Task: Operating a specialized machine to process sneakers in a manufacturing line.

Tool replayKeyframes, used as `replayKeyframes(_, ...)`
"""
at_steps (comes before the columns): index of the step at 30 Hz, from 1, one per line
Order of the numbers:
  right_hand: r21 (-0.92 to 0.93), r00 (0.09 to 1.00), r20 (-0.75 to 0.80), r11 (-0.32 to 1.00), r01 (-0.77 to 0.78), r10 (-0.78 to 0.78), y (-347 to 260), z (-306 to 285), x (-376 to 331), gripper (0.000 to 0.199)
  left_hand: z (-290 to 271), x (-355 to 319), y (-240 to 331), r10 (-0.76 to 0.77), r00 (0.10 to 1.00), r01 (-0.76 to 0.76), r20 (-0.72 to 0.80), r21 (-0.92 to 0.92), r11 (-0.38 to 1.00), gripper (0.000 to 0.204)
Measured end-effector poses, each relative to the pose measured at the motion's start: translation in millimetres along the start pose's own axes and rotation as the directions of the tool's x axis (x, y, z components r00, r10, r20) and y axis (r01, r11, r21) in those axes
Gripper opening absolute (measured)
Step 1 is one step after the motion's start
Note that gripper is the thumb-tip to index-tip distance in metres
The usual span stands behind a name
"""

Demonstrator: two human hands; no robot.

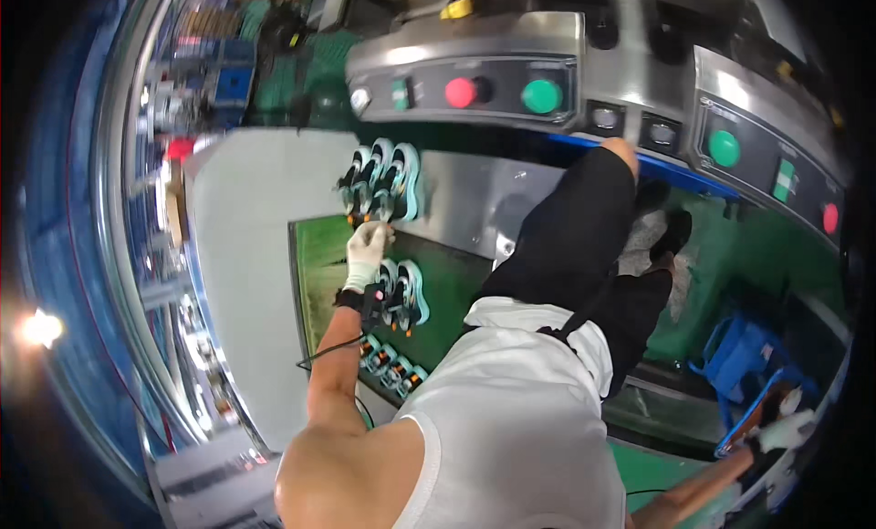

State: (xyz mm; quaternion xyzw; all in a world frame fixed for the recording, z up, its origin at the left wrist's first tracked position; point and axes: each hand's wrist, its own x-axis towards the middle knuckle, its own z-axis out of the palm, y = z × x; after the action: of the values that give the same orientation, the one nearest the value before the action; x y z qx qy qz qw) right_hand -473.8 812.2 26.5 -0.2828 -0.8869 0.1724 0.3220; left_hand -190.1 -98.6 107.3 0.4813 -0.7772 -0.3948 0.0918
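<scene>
— Where are the hands?
— The gloved left hand [367, 251] closes on a teal shoe [388, 187] in the far row, which sits where the grey desk [246, 255] meets the green belt [319, 255]. The right hand [783, 430], also gloved, reaches well apart toward a blue crate [744, 360]; its grip cannot be made out.
— Any signs?
— Round red [461, 92] and green [542, 95] buttons on the steel panel, likely within reach for stopping the line.

Single head-worn fisheye view, looking steeply down over own torso at green conveyor [319, 255], close.
</scene>
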Motion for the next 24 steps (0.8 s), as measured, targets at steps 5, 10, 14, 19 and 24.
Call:
replayKeyframes(5, 0.363, 0.69, 0.691, 0.929, -0.074, -0.215, -136, 87, -185, 0.051, -150, -153, -242, -0.455, 0.784, 0.434, -0.423, -0.152, 0.888, 0.027)
replayKeyframes(10, 0.502, 0.551, 0.774, 0.833, -0.233, -0.313, -233, 106, -238, 0.057, -105, -321, -338, -0.58, 0.515, 0.802, -0.632, 0.117, 0.586, 0.045)
replayKeyframes(14, 0.52, 0.302, 0.802, 0.851, 0.076, -0.516, -304, 132, -240, 0.055, 28, -428, -370, -0.818, 0.177, 0.857, -0.548, -0.322, 0.401, 0.09)
replayKeyframes(19, 0.539, 0.185, 0.763, 0.767, 0.348, -0.62, -375, 125, -213, 0.047, 35, -387, -317, -0.633, 0.266, 0.808, -0.727, -0.19, 0.558, 0.048)
replayKeyframes(24, 0.672, 0.07, 0.689, 0.672, 0.312, -0.722, -427, 117, -223, 0.046, 57, -381, -291, -0.554, 0.174, 0.929, -0.814, -0.05, 0.366, 0.057)
